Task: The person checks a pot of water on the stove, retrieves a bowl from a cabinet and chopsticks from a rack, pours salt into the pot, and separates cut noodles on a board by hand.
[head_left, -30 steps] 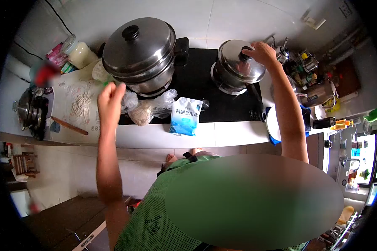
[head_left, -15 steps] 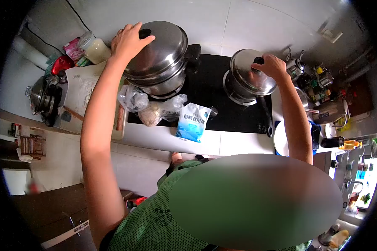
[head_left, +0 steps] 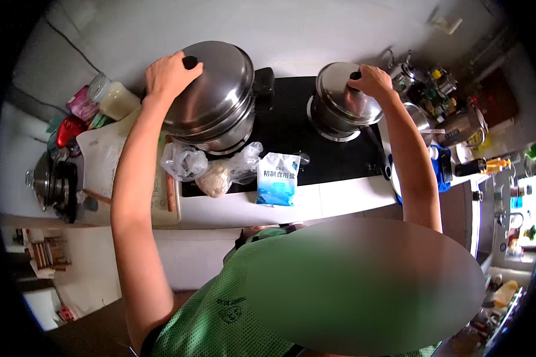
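Note:
My left hand (head_left: pixel 168 76) is closed around the black knob of the large steel pot lid (head_left: pixel 217 83). The lid sits on a tall, wide steel pot (head_left: pixel 235 132) at the left of the black stove. My right hand (head_left: pixel 373 82) grips the black knob of a smaller steel pan lid (head_left: pixel 333 80), its fingers wrapped over it. That lid rests on a saucepan (head_left: pixel 333 118) at the stove's right side, its dark handle partly behind my right forearm. In front lie a blue-and-white salt bag (head_left: pixel 277 181) and a knotted clear plastic bag (head_left: pixel 217 178) with something pale inside.
A whitish board (head_left: pixel 95 157) lies left, with a jar of white powder (head_left: pixel 116 101) behind it. A dark pot with a glass lid (head_left: pixel 44 181) stands far left. Kettles, bottles and a steel jug (head_left: pixel 461 128) crowd the right. The counter edge (head_left: pixel 339 196) runs before me.
The camera view has shifted and tilted a little, so the cookware sits slightly further left. Both hands stay on the lid knobs, and both lids remain on their pots.

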`<state>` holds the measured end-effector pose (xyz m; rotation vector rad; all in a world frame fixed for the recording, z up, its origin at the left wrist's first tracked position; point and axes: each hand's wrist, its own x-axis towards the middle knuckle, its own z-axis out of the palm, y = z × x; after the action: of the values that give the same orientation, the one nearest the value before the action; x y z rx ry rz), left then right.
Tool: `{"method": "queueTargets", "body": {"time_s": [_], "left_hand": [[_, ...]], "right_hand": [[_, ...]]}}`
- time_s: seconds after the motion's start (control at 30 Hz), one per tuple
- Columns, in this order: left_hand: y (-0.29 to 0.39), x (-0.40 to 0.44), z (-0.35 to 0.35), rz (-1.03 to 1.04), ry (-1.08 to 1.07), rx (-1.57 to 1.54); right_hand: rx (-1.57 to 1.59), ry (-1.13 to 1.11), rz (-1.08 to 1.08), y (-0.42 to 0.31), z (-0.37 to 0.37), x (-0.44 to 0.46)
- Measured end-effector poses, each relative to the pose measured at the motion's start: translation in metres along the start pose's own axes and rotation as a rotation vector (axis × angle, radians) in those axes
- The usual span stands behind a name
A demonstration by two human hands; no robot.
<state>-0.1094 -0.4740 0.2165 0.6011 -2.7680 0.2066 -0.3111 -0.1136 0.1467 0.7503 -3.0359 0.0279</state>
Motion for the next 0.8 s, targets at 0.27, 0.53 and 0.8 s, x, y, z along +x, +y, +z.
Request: {"method": "queueTargets", "body": {"time_s": [0.27,0.53,0.8], "left_hand": [[-0.009,0.011,-0.02,-0.001,0.095,-0.036],[-0.05,0.031,-0.064,-0.071,0.144,-0.077],[-0.085,0.027,-0.085,-0.065,0.25,0.009]], "right_hand": [[0.042,0.054,0.04,0.008,-0.017,-0.001],[0.052,0.151,0.045,0.022,-0.068,0.024],[-0.012,0.346,-0.298,-0.089,-0.109,0.034]]}}
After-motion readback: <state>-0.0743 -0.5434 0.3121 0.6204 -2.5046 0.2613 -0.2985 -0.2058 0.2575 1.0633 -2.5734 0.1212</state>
